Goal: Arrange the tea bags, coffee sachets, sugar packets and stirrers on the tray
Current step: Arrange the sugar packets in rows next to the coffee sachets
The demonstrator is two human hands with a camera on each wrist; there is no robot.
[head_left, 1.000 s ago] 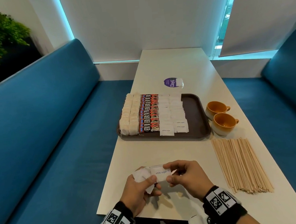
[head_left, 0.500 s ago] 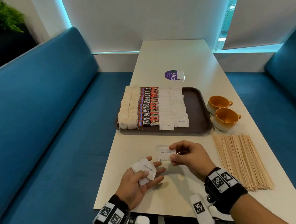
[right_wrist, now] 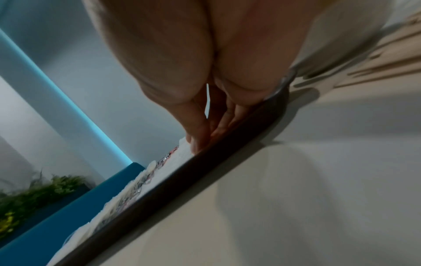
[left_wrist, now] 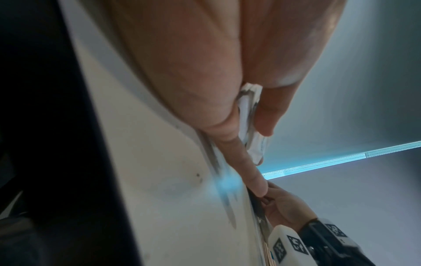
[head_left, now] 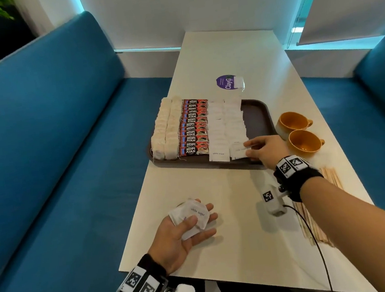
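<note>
Right hand [head_left: 266, 149] fingers pinch a sugar packet [head_left: 238, 152] on the tray [head_left: 258, 116], mid-frame; left hand [head_left: 183, 231] thumb pins packets [head_left: 190, 215]; stirrers [head_left: 312, 226] half hidden

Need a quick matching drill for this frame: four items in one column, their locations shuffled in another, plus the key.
Items:
1. red Kopi Juan coffee sachets
2. bundle of wooden stirrers
3. loose white sugar packets
4. orange ceramic cups

Locations:
A. in the left hand
B. on the table right of the brown tray
C. in a row on the tray
D. on the table under the right forearm

Pairs: 1-C, 2-D, 3-A, 4-B
</note>
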